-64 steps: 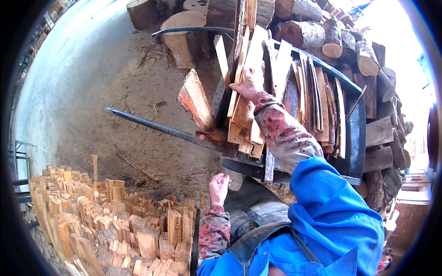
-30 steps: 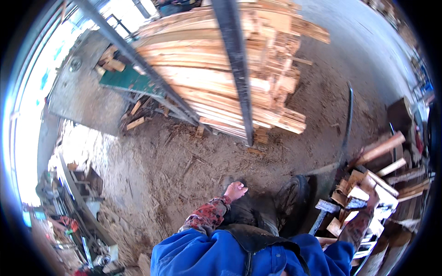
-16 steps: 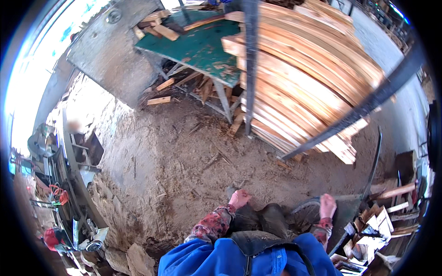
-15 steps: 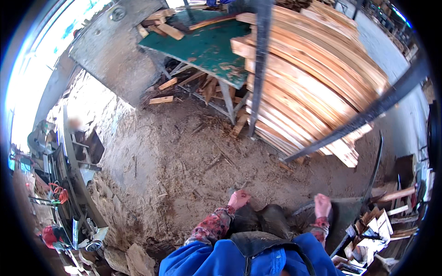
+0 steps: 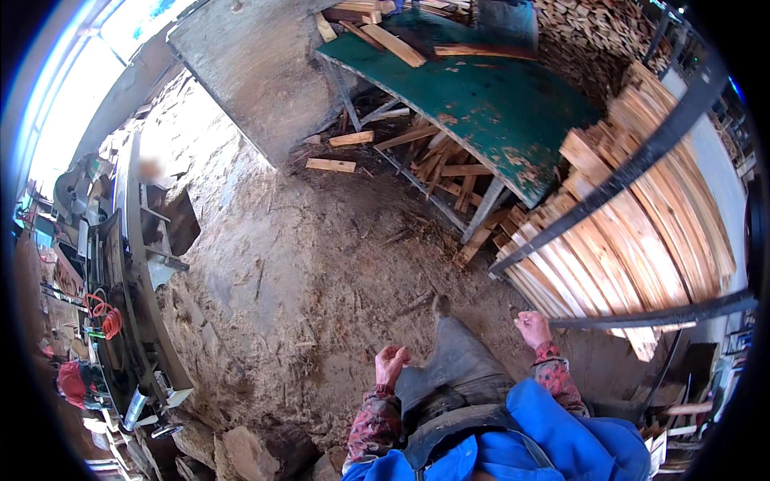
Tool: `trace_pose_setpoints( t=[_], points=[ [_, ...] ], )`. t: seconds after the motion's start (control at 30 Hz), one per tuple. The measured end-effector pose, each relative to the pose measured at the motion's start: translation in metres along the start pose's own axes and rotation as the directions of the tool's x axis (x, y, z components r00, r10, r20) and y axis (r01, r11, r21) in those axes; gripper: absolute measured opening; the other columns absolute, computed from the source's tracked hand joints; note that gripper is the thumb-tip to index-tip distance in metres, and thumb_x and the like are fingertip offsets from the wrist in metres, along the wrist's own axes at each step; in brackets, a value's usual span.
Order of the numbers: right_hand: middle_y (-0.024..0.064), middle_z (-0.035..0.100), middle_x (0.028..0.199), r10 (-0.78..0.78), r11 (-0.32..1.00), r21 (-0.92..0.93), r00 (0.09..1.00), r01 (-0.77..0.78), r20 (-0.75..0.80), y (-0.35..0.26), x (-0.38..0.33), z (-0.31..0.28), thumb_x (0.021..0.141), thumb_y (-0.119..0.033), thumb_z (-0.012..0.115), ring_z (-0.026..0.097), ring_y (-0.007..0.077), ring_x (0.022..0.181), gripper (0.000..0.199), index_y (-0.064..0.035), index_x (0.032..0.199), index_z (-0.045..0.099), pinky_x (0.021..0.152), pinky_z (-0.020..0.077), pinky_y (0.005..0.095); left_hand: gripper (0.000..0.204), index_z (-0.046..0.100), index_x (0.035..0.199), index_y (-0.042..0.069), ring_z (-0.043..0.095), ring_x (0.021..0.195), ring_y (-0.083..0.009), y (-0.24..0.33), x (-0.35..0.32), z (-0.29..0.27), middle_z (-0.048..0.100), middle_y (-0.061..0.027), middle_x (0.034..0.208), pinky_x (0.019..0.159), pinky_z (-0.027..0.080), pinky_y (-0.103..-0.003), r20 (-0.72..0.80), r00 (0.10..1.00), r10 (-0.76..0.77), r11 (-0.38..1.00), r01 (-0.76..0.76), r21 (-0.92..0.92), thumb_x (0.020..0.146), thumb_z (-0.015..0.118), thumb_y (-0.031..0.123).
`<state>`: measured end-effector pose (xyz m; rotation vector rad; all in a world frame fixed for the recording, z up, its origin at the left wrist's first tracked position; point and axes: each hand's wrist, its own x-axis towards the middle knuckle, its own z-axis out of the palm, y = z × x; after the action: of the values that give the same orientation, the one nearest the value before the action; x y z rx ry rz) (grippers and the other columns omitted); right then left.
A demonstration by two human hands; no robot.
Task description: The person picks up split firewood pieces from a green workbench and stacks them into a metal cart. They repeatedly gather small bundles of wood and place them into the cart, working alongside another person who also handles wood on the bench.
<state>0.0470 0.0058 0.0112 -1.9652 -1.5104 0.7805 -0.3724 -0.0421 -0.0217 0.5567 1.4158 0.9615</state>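
Table top [image 5: 497, 104]: green paint, worn and chipped. Stacked boards [image 5: 642, 232]: bare rough-sawn wood. Rack bars [image 5: 634, 164]: dark matt metal. Floor [image 5: 321, 264]: rough sawdust-covered dirt.

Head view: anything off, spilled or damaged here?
Offcuts lie in a loose jumble under the green table, two more strewn on the dirt floor. The tabletop's paint is chipped along its edge. Both hands, left and right, are empty.

Stacked planks [image 5: 642, 232] lie right of the table [image 5: 497, 104] — offcuts [image 5: 441, 160] beneath it, machinery [image 5: 120, 264] far left.
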Motion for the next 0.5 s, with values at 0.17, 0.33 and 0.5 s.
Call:
trace_pose_setpoints(
  t=[0.17,0.33,0.5],
  points=[
    [0.0113,0.066,0.082,0.015,0.998,0.064,0.997,-0.02,0.071,-0.034,0.107,0.045,0.079,-0.02,0.077,0.066,0.0223,0.075,0.025,-0.0004,0.094,0.07,0.071,0.0542,0.0346,0.025,0.062,0.102,-0.007,0.07,0.075,-0.0184,0.04,0.056,-0.016,0.07,-0.0113,0.087,0.066,0.056,-0.029,-0.14,0.99,-0.023,0.997,0.011,-0.08,0.091,0.067,0.015],
    [0.0156,0.071,0.094,-0.004,0.998,-0.061,0.985,0.015,0.171,-0.127,0.213,0.074,0.081,-0.023,0.076,0.07,0.0248,0.087,0.029,-0.0006,0.098,0.071,0.077,0.0561,0.0346,0.025,0.062,0.103,-0.008,0.07,0.075,-0.0212,0.082,0.101,-0.059,0.07,-0.0145,0.087,0.062,0.058,-0.031,-0.266,0.958,-0.108,0.991,0.082,-0.107,0.092,0.066,0.014],
    [0.0147,0.069,0.093,-0.105,0.988,-0.079,0.951,0.133,0.289,-0.216,0.308,0.1,0.083,-0.027,0.074,0.07,0.0263,0.088,0.032,-0.0016,0.101,0.071,0.079,0.0559,0.0343,0.022,0.06,0.099,-0.008,0.069,0.069,-0.0219,0.107,0.123,-0.104,0.069,-0.0167,0.087,0.057,0.058,-0.032,-0.368,0.893,-0.26,0.947,0.16,-0.279,0.091,0.067,0.011]
  ],
)
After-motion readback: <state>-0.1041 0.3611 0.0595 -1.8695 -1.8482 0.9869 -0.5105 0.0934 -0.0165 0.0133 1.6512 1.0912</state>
